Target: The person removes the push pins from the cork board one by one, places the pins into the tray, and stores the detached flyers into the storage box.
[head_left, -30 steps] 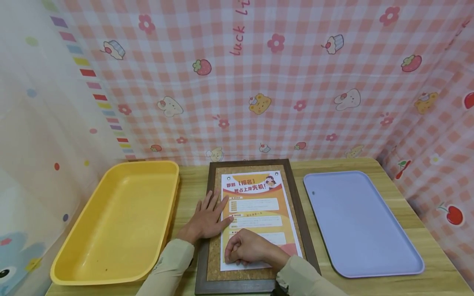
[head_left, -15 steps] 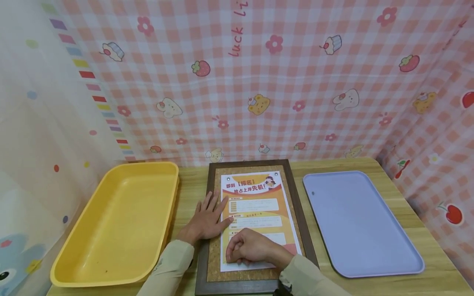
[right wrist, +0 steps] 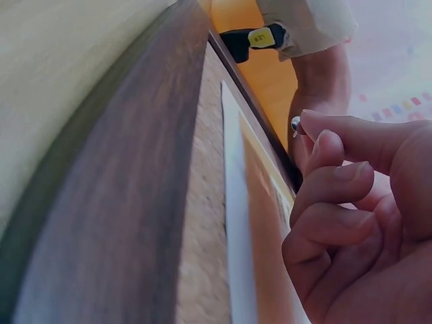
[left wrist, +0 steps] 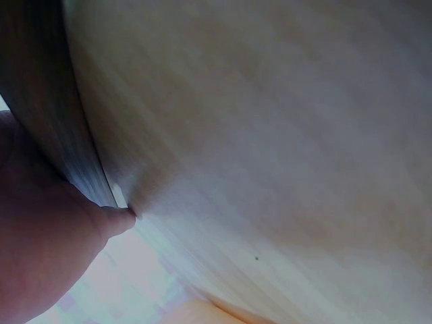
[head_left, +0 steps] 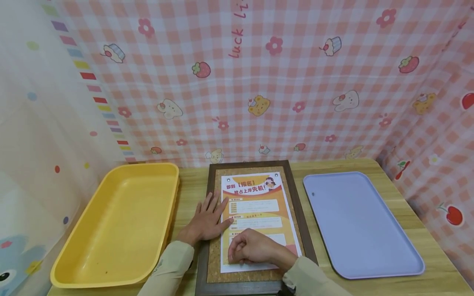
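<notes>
- Pinching a small shiny pin [right wrist: 295,124] between thumb and index fingertip, your right hand [head_left: 253,248] sits over the lower left part of the poster [head_left: 255,205]; its other fingers curl in toward the palm.
- Whether the pin's point touches the paper, you cannot tell from these views.
- Your left hand [head_left: 207,220] lies palm down with its fingers straight and spread, across the left side of the dark wooden frame [head_left: 303,230]; the index fingertip and thumb reach the poster's left edge.
- The poster, orange and white with red Chinese lettering, lies flat on the cork board [head_left: 213,263] inside that frame, with a strip of cork showing below its bottom edge.
- At the poster's top corners you have two round silvery pin heads, one left [head_left: 228,180] and one right [head_left: 276,175].
- To the left of the framed board stands a deep yellow tray [head_left: 122,222]; to the right, a shallow lavender tray [head_left: 364,230] holds one small dark item [head_left: 312,194] near its upper left edge, too small to identify.
- All of these rest on a wood-grain table [head_left: 192,176], with a pink gingham curtain [head_left: 222,82] hanging behind it.
- Pale sleeves cover both your forearms.
</notes>
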### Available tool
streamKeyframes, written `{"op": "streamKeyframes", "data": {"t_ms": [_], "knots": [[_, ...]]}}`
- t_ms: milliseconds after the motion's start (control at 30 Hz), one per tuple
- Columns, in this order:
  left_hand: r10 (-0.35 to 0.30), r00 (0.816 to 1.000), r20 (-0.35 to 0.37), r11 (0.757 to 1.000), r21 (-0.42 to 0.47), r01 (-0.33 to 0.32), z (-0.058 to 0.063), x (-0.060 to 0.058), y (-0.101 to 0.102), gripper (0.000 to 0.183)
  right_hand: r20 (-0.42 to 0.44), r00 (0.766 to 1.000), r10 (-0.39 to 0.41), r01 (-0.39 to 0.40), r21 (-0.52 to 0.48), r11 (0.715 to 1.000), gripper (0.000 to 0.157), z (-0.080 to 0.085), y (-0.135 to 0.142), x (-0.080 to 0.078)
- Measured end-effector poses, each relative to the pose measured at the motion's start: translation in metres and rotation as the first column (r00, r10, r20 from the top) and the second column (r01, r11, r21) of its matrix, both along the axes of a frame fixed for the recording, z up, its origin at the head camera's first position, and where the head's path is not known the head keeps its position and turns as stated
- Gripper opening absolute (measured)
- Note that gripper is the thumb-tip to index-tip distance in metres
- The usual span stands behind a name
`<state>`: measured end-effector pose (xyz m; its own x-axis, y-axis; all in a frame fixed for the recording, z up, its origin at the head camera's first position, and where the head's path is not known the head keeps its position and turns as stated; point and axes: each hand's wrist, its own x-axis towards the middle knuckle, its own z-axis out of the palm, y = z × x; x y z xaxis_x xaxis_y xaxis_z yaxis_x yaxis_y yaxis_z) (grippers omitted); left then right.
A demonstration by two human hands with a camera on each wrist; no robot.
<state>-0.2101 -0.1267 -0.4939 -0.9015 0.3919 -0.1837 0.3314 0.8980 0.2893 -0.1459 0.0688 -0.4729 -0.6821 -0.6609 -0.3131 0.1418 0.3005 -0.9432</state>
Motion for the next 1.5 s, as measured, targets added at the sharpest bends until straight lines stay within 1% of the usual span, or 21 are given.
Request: {"op": "streamKeyframes", "data": {"t_ms": [133,300,400,567,733,867,967,1167,1400,1500], "knots": [[0.006,1.000,0.003,1.000,-0.006,-0.006,-0.001,0.000,0.000,0.073,-0.012,1.000,-0.013,0.013,-0.008,1.000,0.005,0.004,0.006,-0.002],[0.001,1.000,0.003,1.000,0.014,-0.001,0.001,0.001,0.000,0.073,-0.057,0.998,-0.041,0.042,0.022,0.999,0.004,0.011,0.018,-0.007],[-0.003,1.000,0.004,1.000,0.005,0.003,0.002,0.001,0.000,0.073,-0.075,0.995,-0.068,0.071,0.040,0.997,0.005,0.014,0.026,-0.011],[-0.003,1.000,-0.003,1.000,-0.001,0.003,0.002,0.001,0.000,0.072,-0.059,0.992,-0.113,0.115,0.033,0.993,0.007,0.019,0.043,-0.016],[-0.015,1.000,-0.010,1.000,0.028,0.015,0.005,0.003,0.000,0.072,-0.065,0.988,-0.141,0.144,0.038,0.989,0.010,0.022,0.060,-0.021],[-0.021,1.000,-0.006,1.000,0.021,0.021,0.008,0.004,0.000,0.071,-0.078,0.983,-0.168,0.173,0.059,0.983,0.008,0.023,0.071,-0.023],[-0.021,1.000,-0.006,1.000,0.002,0.021,0.009,0.004,0.000,0.070,-0.081,0.980,-0.182,0.187,0.056,0.981,0.009,0.023,0.080,-0.025],[-0.023,1.000,-0.004,1.000,0.006,0.023,0.008,0.003,-0.001,0.070,-0.086,0.972,-0.221,0.225,0.045,0.973,0.010,0.025,0.094,-0.028],[-0.038,0.999,-0.009,0.999,0.032,0.038,0.003,0.002,-0.003,0.071,-0.075,0.967,-0.244,0.247,0.033,0.968,0.021,0.029,0.110,-0.031],[-0.041,0.999,-0.003,0.999,0.027,0.041,0.003,0.003,-0.003,0.072,-0.071,0.962,-0.264,0.266,0.020,0.964,0.022,0.029,0.116,-0.032]]}}
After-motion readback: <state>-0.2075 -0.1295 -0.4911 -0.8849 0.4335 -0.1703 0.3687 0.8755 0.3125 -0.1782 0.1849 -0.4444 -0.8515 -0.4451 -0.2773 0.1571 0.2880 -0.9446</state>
